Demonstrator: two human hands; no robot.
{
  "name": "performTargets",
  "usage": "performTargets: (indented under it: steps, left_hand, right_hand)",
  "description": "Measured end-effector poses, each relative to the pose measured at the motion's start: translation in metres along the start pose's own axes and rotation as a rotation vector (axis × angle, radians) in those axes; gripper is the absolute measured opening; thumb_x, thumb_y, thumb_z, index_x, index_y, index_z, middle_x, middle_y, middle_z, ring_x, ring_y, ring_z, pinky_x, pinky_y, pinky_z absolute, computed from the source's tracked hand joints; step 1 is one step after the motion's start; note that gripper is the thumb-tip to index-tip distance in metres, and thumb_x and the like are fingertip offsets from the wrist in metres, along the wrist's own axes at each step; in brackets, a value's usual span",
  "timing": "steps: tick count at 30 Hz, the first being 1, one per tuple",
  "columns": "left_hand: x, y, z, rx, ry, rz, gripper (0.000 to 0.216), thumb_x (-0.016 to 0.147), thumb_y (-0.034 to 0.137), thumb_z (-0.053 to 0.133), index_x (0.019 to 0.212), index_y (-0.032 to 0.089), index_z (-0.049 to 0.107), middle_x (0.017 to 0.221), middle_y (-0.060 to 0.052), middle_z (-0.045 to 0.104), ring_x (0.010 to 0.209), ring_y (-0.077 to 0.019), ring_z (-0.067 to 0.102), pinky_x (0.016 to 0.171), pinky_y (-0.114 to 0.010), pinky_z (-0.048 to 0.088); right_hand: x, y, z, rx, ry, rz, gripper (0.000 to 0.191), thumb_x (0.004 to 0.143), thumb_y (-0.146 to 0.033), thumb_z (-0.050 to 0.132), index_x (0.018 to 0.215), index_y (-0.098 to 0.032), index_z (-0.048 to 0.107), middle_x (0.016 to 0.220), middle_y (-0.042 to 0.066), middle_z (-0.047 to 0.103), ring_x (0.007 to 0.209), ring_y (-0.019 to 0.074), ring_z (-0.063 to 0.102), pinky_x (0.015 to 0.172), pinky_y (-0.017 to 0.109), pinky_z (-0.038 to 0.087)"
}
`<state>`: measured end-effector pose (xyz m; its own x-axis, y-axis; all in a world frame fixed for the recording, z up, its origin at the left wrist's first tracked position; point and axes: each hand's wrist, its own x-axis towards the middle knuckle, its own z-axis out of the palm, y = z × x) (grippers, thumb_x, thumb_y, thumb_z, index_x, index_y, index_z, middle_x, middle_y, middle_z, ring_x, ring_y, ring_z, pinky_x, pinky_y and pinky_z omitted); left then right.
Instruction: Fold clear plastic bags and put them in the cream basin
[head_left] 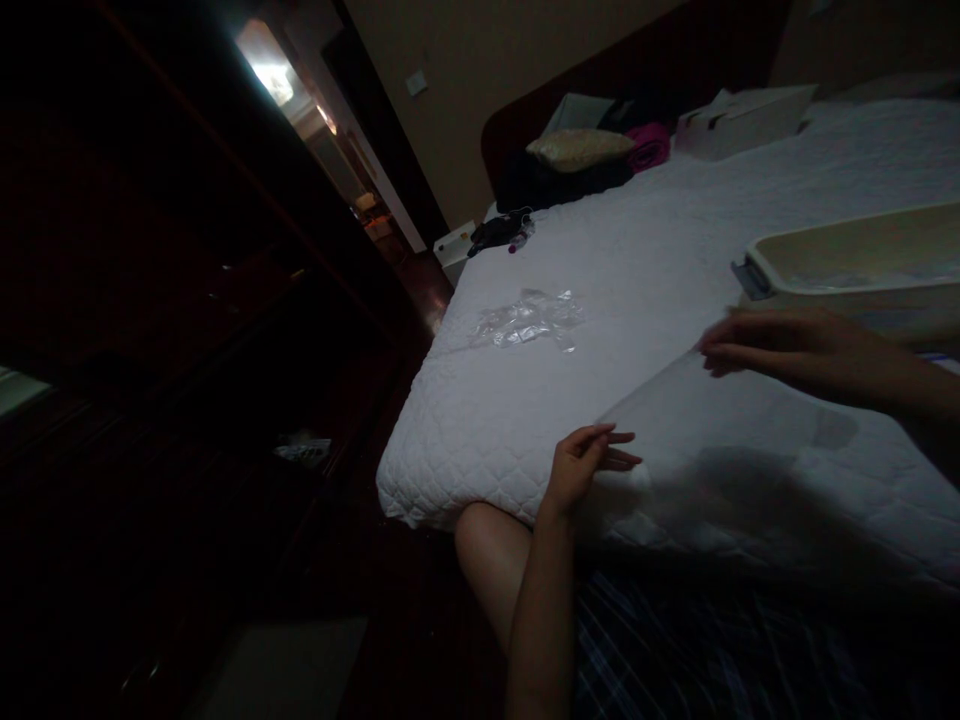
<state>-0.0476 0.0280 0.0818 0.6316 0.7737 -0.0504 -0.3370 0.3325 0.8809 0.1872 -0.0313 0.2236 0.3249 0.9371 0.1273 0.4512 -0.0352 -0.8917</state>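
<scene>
- Plastic sheet (667,425), one, thin and see-through, hangs over the bed (622,280); gripping both ends seems to keep its upper edge taut.
- Left hand (583,465): thumb and forefinger pinched on one end, other fingers spread.
- Right hand (772,345): fingertips pressed together on the other end.
- One cream tub (862,245) just past it, perhaps for easy reach.
- One crumpled clear wrapper (529,320), apart from both hands.
- Farthest from me: one cushion (581,149), one pink roll (648,147), one white box (739,133).
</scene>
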Motion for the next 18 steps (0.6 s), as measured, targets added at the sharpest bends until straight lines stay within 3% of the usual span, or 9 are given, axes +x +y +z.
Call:
performTargets:
  steps: [4, 8, 14, 18]
  left_hand:
    - [0.005, -0.005, -0.001, 0.005, 0.0, -0.042, 0.05, 0.069, 0.048, 0.076, 0.104, 0.014, 0.063, 0.097, -0.012, 0.073, 0.067, -0.0205, 0.07, 0.068, -0.034, 0.055]
    - [0.012, -0.011, -0.002, 0.015, 0.034, -0.091, 0.056, 0.064, 0.049, 0.079, 0.104, 0.014, 0.061, 0.098, -0.012, 0.072, 0.066, -0.019, 0.069, 0.069, -0.034, 0.055]
    - [0.015, -0.024, -0.007, 0.052, 0.193, -0.104, 0.06, 0.064, 0.042, 0.081, 0.112, 0.016, 0.055, 0.101, -0.01, 0.068, 0.066, -0.0156, 0.067, 0.07, -0.03, 0.053]
    - [0.016, -0.033, -0.008, 0.098, 0.301, -0.093, 0.059, 0.07, 0.039, 0.077, 0.118, 0.017, 0.052, 0.1, -0.006, 0.064, 0.062, -0.0089, 0.064, 0.063, -0.022, 0.05]
  right_hand:
    - [0.018, 0.026, 0.01, 0.061, -0.017, 0.059, 0.006, 0.075, -0.018, 0.068, 0.074, -0.013, 0.069, 0.061, 0.003, 0.067, 0.054, 0.0114, 0.06, 0.054, 0.024, 0.049]
    - [0.041, 0.063, 0.023, 0.028, -0.075, 0.078, 0.021, 0.076, -0.032, 0.067, 0.081, -0.012, 0.068, 0.059, 0.002, 0.066, 0.05, 0.0103, 0.057, 0.049, 0.022, 0.043]
    - [0.066, 0.106, 0.044, -0.158, -0.161, 0.033, 0.031, 0.079, -0.042, 0.06, 0.085, -0.012, 0.068, 0.061, 0.0, 0.063, 0.052, 0.0098, 0.055, 0.054, 0.023, 0.04]
    - [0.081, 0.126, 0.057, -0.273, -0.182, -0.006, 0.022, 0.077, -0.038, 0.063, 0.078, -0.017, 0.068, 0.062, 0.001, 0.065, 0.055, 0.0117, 0.056, 0.057, 0.024, 0.04]
